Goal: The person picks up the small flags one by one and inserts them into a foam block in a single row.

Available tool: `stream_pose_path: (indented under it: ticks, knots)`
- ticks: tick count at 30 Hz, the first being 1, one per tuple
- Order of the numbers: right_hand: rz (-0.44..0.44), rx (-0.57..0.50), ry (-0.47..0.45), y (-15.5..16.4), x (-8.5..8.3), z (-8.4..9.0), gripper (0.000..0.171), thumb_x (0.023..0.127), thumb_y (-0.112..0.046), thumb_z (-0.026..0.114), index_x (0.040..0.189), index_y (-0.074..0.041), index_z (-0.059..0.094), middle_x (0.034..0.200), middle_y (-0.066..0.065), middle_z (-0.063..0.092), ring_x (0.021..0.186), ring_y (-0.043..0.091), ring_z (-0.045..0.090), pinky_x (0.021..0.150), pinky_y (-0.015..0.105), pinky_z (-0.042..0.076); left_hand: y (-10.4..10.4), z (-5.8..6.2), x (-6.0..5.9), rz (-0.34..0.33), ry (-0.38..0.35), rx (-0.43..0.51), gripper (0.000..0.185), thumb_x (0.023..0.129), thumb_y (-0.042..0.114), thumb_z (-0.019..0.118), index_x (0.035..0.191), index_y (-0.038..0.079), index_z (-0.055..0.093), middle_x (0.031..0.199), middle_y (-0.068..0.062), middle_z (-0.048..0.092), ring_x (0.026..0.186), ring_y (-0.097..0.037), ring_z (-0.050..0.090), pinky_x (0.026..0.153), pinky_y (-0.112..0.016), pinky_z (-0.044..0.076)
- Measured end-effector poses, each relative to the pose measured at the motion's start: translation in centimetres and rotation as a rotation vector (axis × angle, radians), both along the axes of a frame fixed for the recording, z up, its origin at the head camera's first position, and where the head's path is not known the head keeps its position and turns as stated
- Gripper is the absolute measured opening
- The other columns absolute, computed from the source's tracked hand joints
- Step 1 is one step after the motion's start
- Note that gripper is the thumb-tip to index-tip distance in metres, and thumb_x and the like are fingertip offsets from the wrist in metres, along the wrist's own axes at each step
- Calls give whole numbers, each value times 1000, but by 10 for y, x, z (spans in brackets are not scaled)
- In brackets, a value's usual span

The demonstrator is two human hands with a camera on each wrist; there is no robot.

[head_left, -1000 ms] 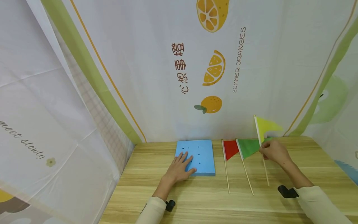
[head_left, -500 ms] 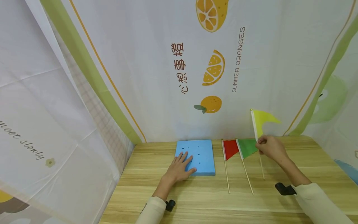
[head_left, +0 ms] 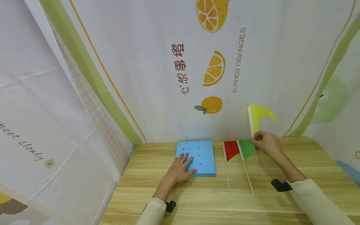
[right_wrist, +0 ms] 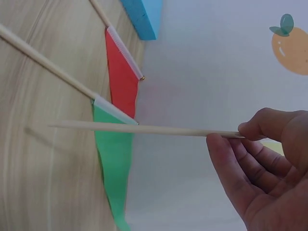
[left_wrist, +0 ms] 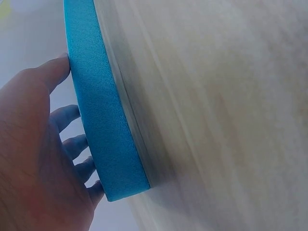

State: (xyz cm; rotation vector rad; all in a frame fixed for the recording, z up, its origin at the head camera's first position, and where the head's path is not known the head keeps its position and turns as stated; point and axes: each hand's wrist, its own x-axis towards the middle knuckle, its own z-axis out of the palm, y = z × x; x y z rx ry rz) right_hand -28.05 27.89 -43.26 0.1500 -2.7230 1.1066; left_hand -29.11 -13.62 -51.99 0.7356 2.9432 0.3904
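A blue foam block (head_left: pixel 197 156) with several small holes lies on the wooden table (head_left: pixel 213 200). My left hand (head_left: pixel 181 167) rests flat on its near left part, fingers straight; the left wrist view shows the block's edge (left_wrist: pixel 103 130) beside those fingers (left_wrist: pixel 72 144). My right hand (head_left: pixel 265 144) pinches the stick of a yellow flag (head_left: pixel 260 115) and holds it upright above the table. In the right wrist view the stick (right_wrist: pixel 144 129) runs out from my thumb and fingers (right_wrist: pixel 269 130). A red flag (head_left: pixel 231 149) and a green flag (head_left: pixel 247 148) lie flat between block and right hand.
A printed cloth backdrop (head_left: pixel 180 68) with oranges closes off the back and both sides. The sticks of the red and green flags point toward the table's front edge. Bare wood lies in front of the block and to the right of my right arm.
My right hand has lifted the yellow flag higher and moved it left, toward the green flag; its stick has left the table. The left hand and block have stayed still.
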Motion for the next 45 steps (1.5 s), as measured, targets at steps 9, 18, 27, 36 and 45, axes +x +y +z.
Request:
stream_pose_path:
  ticks: [9,18,27,36,45]
  knots:
    - [6,-30,23,-15,-5,8,18,102,-12,65,104,6,69,93,21,77,73,24,77,58,23,57,-1,0,1,7,-11,13,73,108,59,53,167,19,40,178,-12,25,166,-38,18,134,-58,21]
    - [19,-90,32,-29,-10,14,17,101,-9,63,105,7,67,94,22,76,75,26,78,62,23,63,-1,1,1,2,-10,15,73,108,58,53,167,19,40,178,-13,25,166,-38,19,134,-58,21]
    - [26,-83,36,-43,-15,19,16,101,-10,65,103,5,68,93,20,76,75,27,78,61,22,60,-1,1,-1,-2,-11,6,72,108,57,53,168,19,38,178,-13,24,166,-39,17,135,-59,19]
    - [42,-84,81,-56,-18,23,16,99,-8,65,103,7,68,98,24,75,82,32,78,62,24,62,0,2,-3,-1,-8,13,72,108,58,53,167,18,39,178,-14,24,166,-40,18,134,-61,20]
    - [44,-106,99,-69,-22,24,12,98,-6,68,103,3,64,96,21,73,75,23,72,65,32,61,1,2,0,3,-32,15,73,108,57,54,167,17,39,178,-14,24,166,-40,17,134,-60,20]
